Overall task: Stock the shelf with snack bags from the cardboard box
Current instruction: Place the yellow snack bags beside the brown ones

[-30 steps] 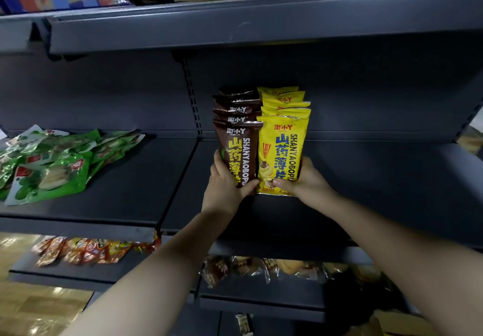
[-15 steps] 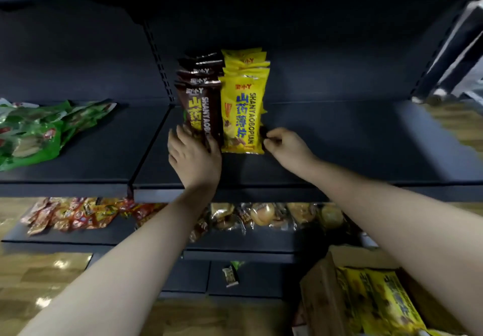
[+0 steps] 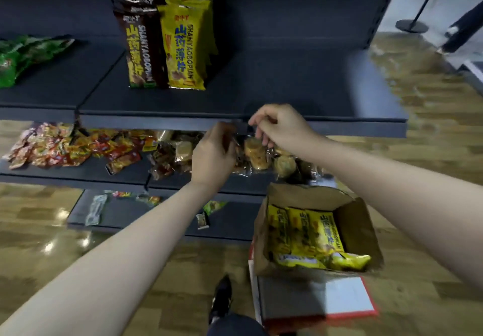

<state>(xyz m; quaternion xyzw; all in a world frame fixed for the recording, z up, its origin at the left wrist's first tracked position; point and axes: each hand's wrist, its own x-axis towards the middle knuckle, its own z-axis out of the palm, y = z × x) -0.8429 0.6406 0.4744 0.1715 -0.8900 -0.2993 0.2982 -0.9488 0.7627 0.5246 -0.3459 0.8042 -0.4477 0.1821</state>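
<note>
Down on the floor by the person's shoe [image 3: 222, 296], the cardboard box [image 3: 358, 227] sits open, tilted, with yellow snack bags [image 3: 311, 233] lying inside. Above it, both hands hang in the air, just in front of the shelf [image 3: 287, 92] edge: the left hand [image 3: 213, 156] has loosely curled fingers holding nothing, and the right hand [image 3: 281, 127] likewise, fingers bent, empty. Up on the shelf, a row of brown snack bags [image 3: 139, 50] stands upright, touching a row of yellow shelf bags [image 3: 183, 48] on its right. Far left, green packets [image 3: 23, 53] lie flat.
</note>
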